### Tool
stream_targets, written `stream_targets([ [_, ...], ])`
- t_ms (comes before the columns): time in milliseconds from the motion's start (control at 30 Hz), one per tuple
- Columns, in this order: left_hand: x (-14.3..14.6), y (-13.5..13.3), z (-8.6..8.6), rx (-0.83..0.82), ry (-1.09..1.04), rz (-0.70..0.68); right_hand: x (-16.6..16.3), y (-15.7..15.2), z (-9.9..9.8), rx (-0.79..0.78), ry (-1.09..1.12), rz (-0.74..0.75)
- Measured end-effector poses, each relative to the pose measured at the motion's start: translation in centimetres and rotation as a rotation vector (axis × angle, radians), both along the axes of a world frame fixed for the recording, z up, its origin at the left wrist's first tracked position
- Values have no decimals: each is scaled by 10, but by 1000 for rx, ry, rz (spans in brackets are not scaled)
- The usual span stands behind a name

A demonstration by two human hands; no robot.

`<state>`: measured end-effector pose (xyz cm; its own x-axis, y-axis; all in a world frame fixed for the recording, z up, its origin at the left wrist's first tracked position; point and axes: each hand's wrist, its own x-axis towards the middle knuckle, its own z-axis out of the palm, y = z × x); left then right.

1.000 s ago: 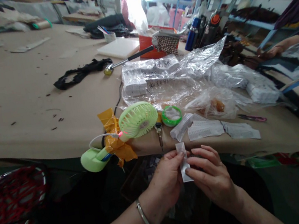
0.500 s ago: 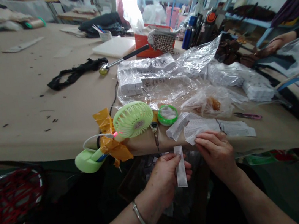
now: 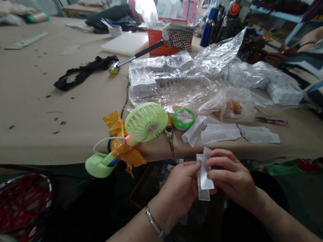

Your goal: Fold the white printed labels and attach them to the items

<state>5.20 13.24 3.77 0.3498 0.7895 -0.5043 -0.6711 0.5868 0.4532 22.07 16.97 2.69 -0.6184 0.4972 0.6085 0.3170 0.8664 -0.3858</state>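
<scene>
My left hand (image 3: 183,188) pinches a narrow white label strip (image 3: 204,195) between thumb and fingers, just off the table's front edge. A second white label (image 3: 205,175) overlaps the first, and my right hand (image 3: 232,175) grips it by its right side. Both strips stand roughly upright between my hands; any print on them is too small to read. On the table edge above lie a fanned pile of printed labels (image 3: 220,132), a rolled label bundle (image 3: 193,131) and another label stack (image 3: 259,133).
A green handheld fan (image 3: 146,121) is taped to the edge beside a pointed metal tool (image 3: 170,140). Nearby are a green round container (image 3: 183,118), thread snips (image 3: 272,120) and plastic bags of labels (image 3: 171,90). Another person's arm (image 3: 317,37) is at the right.
My right hand has left the fanned pile with a label and come down to my left hand. The new label now overlaps the held strip. The view has shifted slightly.
</scene>
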Motion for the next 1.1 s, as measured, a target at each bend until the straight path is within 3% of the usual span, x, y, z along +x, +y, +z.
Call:
stream_targets([
  [133, -1, -4, 0, 14, -58, 15, -6, -8, -6, -4, -72, 95],
  [400, 3, -7, 0, -36, 70, 41, 0, -15, -3, 15, -101, 66],
  [467, 3, -7, -1, -59, 128, 6, 18, -9, -4, 33, -86, -73],
  [567, 2, -7, -4, -86, 209, -13, 55, 8, -11, 140, -96, -488],
  [633, 1, -8, -7, -97, 221, -21, 80, 18, -17, 194, -225, -727],
  [700, 2, -10, -10, -108, 220, -37, 97, 25, -24, 207, -369, -810],
  [833, 5, -12, -11, -117, 222, -52, 109, 28, -29, 234, -418, -780],
  [1100, 2, -13, -7, -121, 247, -61, 108, 29, -13, 240, -126, -686],
])
